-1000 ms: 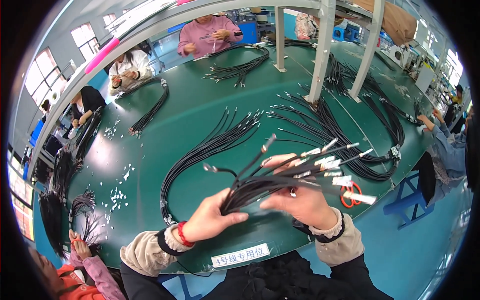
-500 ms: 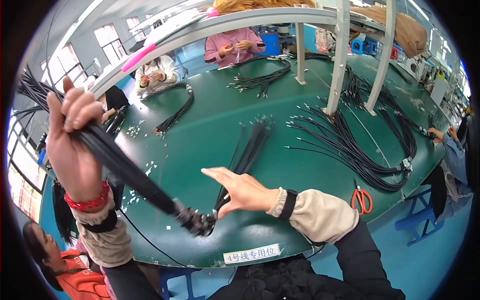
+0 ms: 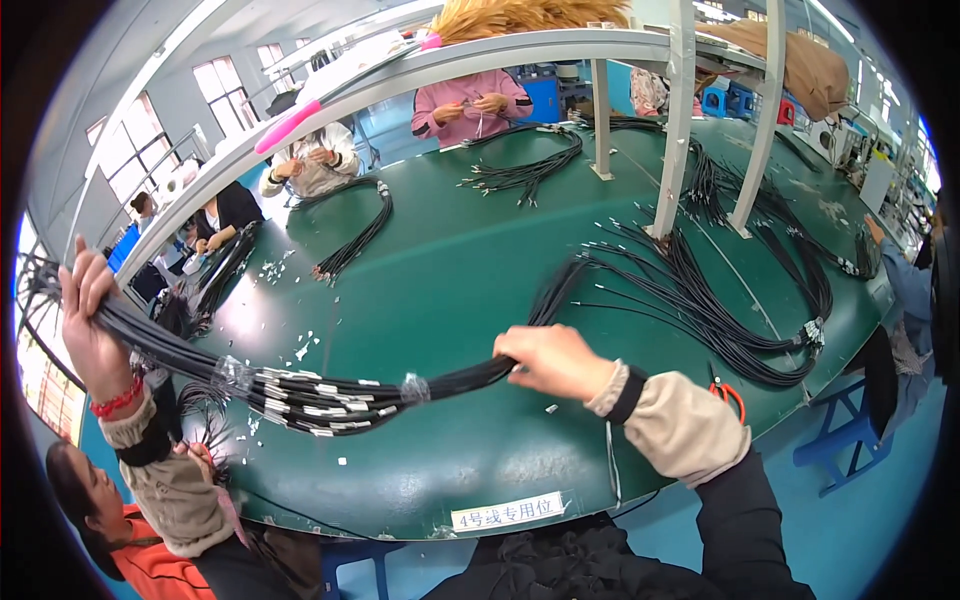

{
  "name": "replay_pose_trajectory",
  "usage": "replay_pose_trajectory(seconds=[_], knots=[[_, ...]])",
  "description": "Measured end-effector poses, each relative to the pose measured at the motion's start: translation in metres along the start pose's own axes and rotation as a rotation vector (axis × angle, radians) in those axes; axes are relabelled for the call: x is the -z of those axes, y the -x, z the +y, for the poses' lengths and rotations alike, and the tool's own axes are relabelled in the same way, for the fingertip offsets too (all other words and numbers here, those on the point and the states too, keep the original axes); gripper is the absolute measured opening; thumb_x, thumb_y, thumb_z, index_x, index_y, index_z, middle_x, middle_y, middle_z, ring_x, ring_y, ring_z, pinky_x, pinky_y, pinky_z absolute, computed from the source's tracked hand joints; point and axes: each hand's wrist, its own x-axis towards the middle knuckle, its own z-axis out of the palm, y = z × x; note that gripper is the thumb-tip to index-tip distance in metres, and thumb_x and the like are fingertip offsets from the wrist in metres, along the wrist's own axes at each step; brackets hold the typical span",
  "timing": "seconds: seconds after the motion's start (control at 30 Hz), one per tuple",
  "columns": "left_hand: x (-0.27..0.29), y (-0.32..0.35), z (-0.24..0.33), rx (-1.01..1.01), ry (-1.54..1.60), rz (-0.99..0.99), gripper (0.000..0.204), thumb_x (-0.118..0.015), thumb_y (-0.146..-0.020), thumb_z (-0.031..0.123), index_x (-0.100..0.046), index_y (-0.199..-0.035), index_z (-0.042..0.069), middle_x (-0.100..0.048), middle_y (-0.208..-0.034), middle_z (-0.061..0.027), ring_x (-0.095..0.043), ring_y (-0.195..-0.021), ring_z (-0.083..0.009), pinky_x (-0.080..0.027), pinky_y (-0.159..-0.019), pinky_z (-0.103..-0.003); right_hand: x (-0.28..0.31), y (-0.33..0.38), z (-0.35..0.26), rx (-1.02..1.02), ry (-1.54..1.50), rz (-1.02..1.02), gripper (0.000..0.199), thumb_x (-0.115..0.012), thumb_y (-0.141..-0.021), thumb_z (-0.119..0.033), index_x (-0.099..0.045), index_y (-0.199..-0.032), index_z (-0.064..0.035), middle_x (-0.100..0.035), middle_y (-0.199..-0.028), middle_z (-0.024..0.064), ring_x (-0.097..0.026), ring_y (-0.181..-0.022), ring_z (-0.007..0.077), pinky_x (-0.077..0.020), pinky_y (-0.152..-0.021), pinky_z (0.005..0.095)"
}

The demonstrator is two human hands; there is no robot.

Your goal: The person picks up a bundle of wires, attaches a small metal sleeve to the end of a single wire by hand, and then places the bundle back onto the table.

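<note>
The black cable bundle [image 3: 330, 402], sharply bent earlier, now sags in a shallow curve above the green bench [image 3: 400, 490]. The left hand [image 3: 92, 325] wraps its fingers round its raised end; the right hand [image 3: 562, 366] grips it farther along

Two grips, the left grip [image 3: 90, 335] and the right grip [image 3: 562, 362], share one black cable bundle [image 3: 460, 383]. It carries two clear wraps [image 3: 235, 376] and many white tags [image 3: 320, 405], too crowded to count. One green worktop [image 3: 430, 300] bears one white sign [image 3: 508, 513] and one pair of orange-handled scissors [image 3: 733, 394]. Three other bundles lie distinctly apart: one big bundle [image 3: 730, 340] at right, two smaller bundles [image 3: 362, 230] farther back; more overlap at far right, beyond counting. Three metal posts [image 3: 672, 130] rise there. The person wears one red bracelet [image 3: 117, 399] and two black cuff bands [image 3: 628, 393]. At least five co-workers [image 3: 475, 103] and two nearby blue stools [image 3: 845, 435] show. White scraps [image 3: 272, 270] are too small to number.
</note>
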Motion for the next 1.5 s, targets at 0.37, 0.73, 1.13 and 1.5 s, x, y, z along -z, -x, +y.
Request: replay_pose_trajectory(seconds=[0.37,0.73,1.13,1.5], knots=[[-0.024,0.002,-0.026,0.289,-0.296,0.124,0.033,-0.035,-0.098,0.017,-0.034,-0.126,0.002,-0.030,-0.070,-0.0001,-0.027,-0.046,-0.0025,-0.026,-0.036,-0.018,0.069,0.085,0.005,-0.082,0.342,0.035,0.013,-0.057,-0.068,-0.010,-0.051,-0.080,-0.0107,-0.051,-0.072,0.0068,-0.056,-0.051,0.0258,-0.0450,-0.043,0.0363],[-0.131,0.022,-0.411,1.304,-1.051,-0.665,0.037,-0.059,-0.084,0.012,-0.042,-0.115,0.002,-0.047,-0.061,-0.0008,-0.048,-0.046,-0.0096,-0.038,-0.042,-0.024,-0.014,0.203,-0.001,-0.044,0.049,-0.060,0.007,-0.060,-0.063,-0.011,-0.058,-0.065,-0.0042,-0.059,-0.064,0.0097,-0.062,-0.058,0.0235,-0.0468,-0.045,0.0334],[-0.150,0.148,-0.615,0.203,-1.793,-1.015,0.058,-0.069,-0.072,0.012,-0.041,-0.121,0.001,-0.056,-0.101,-0.0199,-0.058,-0.090,-0.0311,-0.049,-0.075,-0.038,0.016,0.315,0.040,-0.147,0.001,-0.024,0.013,-0.060,-0.069,-0.012,-0.055,-0.078,-0.0045,-0.056,-0.074,0.0124,-0.060,-0.057,0.0264,-0.0475,-0.046,0.0362],[-0.184,0.281,-0.589,0.713,-1.019,-1.161,0.043,-0.070,-0.068,0.007,-0.055,-0.107,0.001,-0.055,-0.108,-0.0144,-0.053,-0.101,-0.0310,-0.044,-0.085,-0.037,0.051,0.412,0.162,-0.652,-0.059,0.620,0.019,-0.067,-0.073,-0.008,-0.065,-0.092,-0.0055,-0.058,-0.070,0.0039,-0.048,-0.052,0.0097,-0.0374,-0.047,0.0227]])
